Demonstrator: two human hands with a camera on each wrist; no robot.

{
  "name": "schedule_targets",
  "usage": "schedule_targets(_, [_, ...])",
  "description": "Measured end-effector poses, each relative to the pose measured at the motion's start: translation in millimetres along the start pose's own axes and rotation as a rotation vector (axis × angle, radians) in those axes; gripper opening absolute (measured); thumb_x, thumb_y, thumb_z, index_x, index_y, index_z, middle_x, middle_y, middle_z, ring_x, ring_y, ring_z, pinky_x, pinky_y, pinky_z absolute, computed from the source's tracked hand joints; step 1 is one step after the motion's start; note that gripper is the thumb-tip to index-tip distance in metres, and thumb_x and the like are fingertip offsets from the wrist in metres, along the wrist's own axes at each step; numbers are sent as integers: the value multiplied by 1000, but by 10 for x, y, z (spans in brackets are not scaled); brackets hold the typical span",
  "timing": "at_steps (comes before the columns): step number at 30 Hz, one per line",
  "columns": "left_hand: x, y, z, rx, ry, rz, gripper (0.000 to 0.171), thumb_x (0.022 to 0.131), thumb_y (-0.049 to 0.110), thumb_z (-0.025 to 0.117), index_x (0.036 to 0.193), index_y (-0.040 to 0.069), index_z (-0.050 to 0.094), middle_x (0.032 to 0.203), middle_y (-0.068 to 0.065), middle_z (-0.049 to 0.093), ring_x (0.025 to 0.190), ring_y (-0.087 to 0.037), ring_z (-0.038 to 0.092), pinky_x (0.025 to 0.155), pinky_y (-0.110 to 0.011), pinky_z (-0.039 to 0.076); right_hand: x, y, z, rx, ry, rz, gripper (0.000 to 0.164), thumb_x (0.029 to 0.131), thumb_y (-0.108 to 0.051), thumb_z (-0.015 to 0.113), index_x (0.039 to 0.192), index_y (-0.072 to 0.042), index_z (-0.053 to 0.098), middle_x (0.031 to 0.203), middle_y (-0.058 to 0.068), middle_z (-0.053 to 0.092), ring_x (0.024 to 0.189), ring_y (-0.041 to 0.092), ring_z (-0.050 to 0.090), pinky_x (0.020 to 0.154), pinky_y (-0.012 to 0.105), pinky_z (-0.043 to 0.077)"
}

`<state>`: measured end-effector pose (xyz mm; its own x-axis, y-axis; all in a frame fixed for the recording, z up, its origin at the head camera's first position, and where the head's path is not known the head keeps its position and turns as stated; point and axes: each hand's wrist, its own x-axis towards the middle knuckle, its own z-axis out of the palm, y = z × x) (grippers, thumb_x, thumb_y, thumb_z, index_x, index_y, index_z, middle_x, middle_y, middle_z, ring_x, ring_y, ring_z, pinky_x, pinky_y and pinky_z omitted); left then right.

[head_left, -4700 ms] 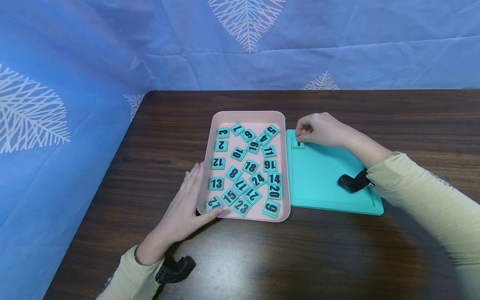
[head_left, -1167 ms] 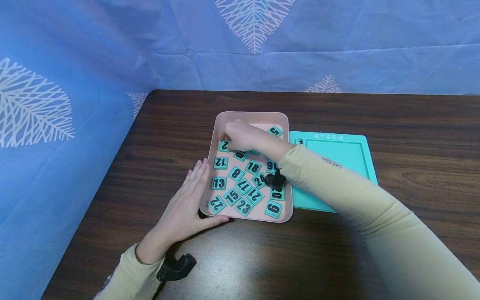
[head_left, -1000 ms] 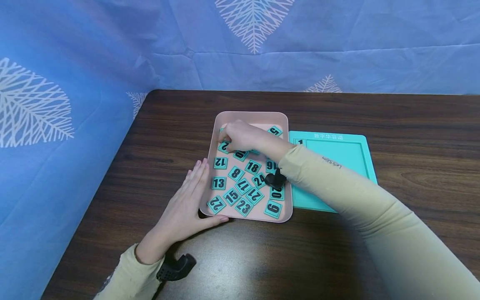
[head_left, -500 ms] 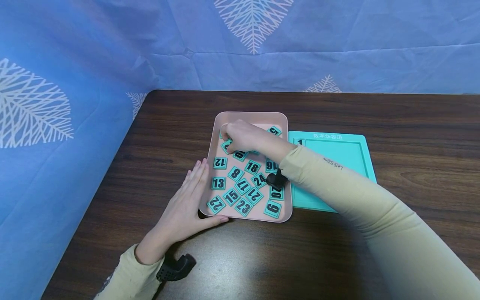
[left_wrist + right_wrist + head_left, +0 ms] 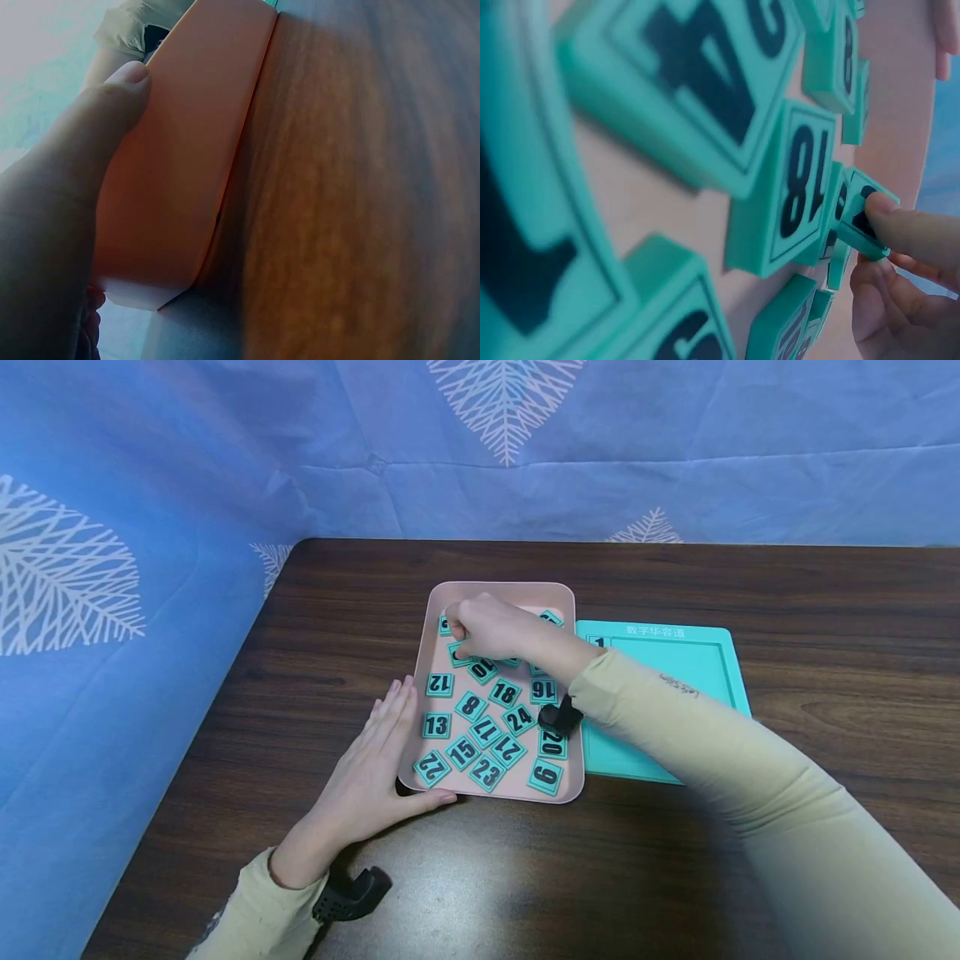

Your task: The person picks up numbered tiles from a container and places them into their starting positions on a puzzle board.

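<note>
In the head view, my right hand (image 5: 491, 625) reaches over the far left part of a pink tray (image 5: 501, 796). Thumb and fingers pinch a turquoise number tile (image 5: 855, 234), tilted up from the tray in the right wrist view; the thumb covers part of its digit. Around it lie loose tiles, such as the 18 tile (image 5: 505, 693) and the 12 tile (image 5: 440, 685). My left hand (image 5: 367, 764) rests with straight fingers along the tray's left wall, its thumb at the near rim. The left wrist view shows that thumb against the tray's outer side (image 5: 184, 142).
Right of the tray is a turquoise number-puzzle board (image 5: 660, 672), a 1 tile (image 5: 600, 642) in its far left corner. My right forearm crosses the board. All sits on a dark wooden table (image 5: 525, 877), with a blue patterned cloth (image 5: 360, 418) behind.
Since the 1 tile was set on the board, my right hand has moved left into the tray and taken the 2 tile, shifting it slightly right. The left hand stays at the tray.
</note>
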<state>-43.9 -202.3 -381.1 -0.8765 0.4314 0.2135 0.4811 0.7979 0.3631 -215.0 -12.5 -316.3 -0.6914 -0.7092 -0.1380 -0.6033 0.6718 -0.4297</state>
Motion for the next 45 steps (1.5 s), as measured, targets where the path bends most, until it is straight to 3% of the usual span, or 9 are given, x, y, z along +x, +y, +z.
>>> schedule_targets(4, [5,2,2,4,-1,1,120,73,72,63,153,5,4,160,-11,6,145,-21,4,117,-37,8,-45,-1,-28,25,-1,-24,14,88,-13,71,93,-7,59,55,-1,39,51,13,41,64,26,44])
schedule_targets(6, [8,3,1,7,-1,1,120,73,72,63,153,5,4,160,-11,6,145,-21,4,117,-38,9,-74,-13,-55,42,-2,-38,15,90,-12,67,103,-6,64,53,0,44,50,13,44,63,26,45])
schedule_targets(9, [13,5,-3,10,-2,-4,120,73,72,64,154,6,4,160,-10,6,145,-20,3,117,-38,9,-122,-43,-115,56,3,-52,25,92,-12,64,116,-6,66,65,2,59,57,13,52,63,27,46])
schedule_targets(12, [16,8,-10,9,-1,-13,121,72,70,66,154,6,3,160,-10,6,145,-19,3,117,-39,10,-171,-68,-181,57,16,-48,28,93,-14,62,121,-8,66,78,4,65,62,15,55,63,28,45])
schedule_targets(20, [26,16,-10,13,-9,-28,122,71,70,67,154,7,2,160,-10,6,145,-18,2,117,-38,9,-373,-48,-376,91,89,-7,21,94,-14,58,113,-11,64,87,4,59,71,19,51,63,32,41])
schedule_targets(25, [22,18,-8,12,-8,-24,122,71,69,68,154,6,3,160,-10,6,145,-19,2,117,-38,9,-534,37,-459,173,165,-10,17,93,-14,58,109,-9,59,95,6,59,82,20,54,71,34,44])
schedule_targets(41, [14,25,-10,-3,-13,-31,122,71,69,68,154,8,2,160,-9,6,145,-18,2,117,-37,9,-978,229,-436,274,249,92,16,91,-15,65,105,-8,64,96,5,65,88,18,60,76,36,48])
schedule_targets(45, [15,21,-11,0,-9,-27,122,71,69,68,154,7,2,160,-9,6,145,-18,3,117,-37,8,-1074,345,-434,282,267,106,18,91,-16,65,107,-8,65,97,5,66,87,18,60,71,37,48])
